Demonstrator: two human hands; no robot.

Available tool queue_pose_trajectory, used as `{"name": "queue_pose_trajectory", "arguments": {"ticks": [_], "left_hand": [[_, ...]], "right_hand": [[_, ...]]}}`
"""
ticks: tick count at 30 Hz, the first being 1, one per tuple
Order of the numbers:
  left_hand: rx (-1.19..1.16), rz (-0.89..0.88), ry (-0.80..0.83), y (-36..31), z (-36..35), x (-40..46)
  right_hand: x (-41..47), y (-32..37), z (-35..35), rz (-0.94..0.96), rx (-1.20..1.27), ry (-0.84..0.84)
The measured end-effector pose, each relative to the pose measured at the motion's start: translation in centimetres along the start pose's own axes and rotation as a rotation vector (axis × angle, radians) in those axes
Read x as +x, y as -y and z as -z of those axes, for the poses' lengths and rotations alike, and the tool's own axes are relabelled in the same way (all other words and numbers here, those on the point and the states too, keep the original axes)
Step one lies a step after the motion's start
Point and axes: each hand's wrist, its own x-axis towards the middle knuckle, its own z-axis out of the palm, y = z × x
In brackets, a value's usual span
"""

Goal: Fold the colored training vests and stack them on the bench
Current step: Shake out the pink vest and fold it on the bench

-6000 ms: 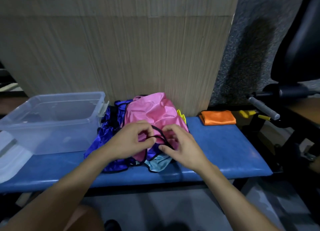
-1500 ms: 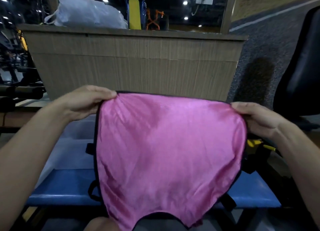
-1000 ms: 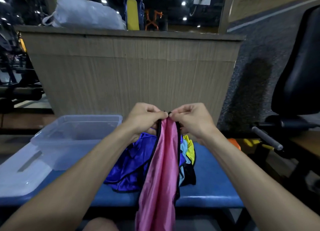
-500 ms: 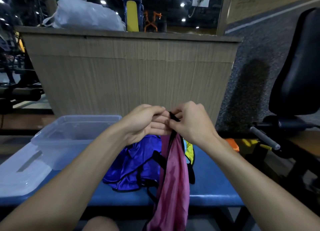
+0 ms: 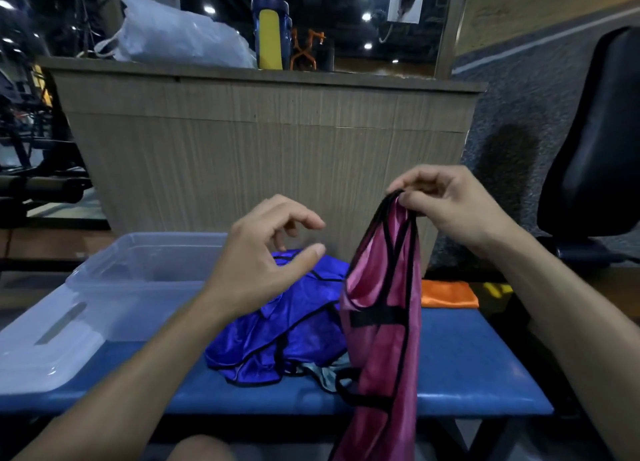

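Observation:
A pink vest [image 5: 381,322] with black trim hangs folded lengthwise in front of the blue bench [image 5: 467,367]. My right hand [image 5: 446,201] pinches its top straps. My left hand [image 5: 263,256] hovers above a crumpled blue vest [image 5: 277,336] on the bench, fingers loosely curved, holding nothing. A light blue vest [image 5: 325,374] peeks out under the pile. A folded orange vest [image 5: 448,294] lies at the bench's back right.
A clear plastic bin [image 5: 145,284] stands on the bench's left, its lid [image 5: 41,349] lying in front. A wooden partition [image 5: 263,155] rises behind the bench, with a bag and bottle on top. A black padded gym seat [image 5: 599,142] is at the right.
My left hand has let go of the pink vest's straps and moved left and down. My right hand now holds the straps alone and has shifted right.

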Motion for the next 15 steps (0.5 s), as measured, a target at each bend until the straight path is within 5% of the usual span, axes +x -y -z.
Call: {"name": "queue_pose_trajectory", "arguments": {"ticks": [6,15], "left_hand": [[0.097,-0.300,0.104,-3.5,-0.9,-0.9],[0.545,-0.326,0.418,-0.1,-1.2,-1.4]], "right_hand": [[0.1,1.2,-0.3,0.027,-0.066,0.033],[-0.9,1.8,0.2,0.049,-0.070,0.070]]}}
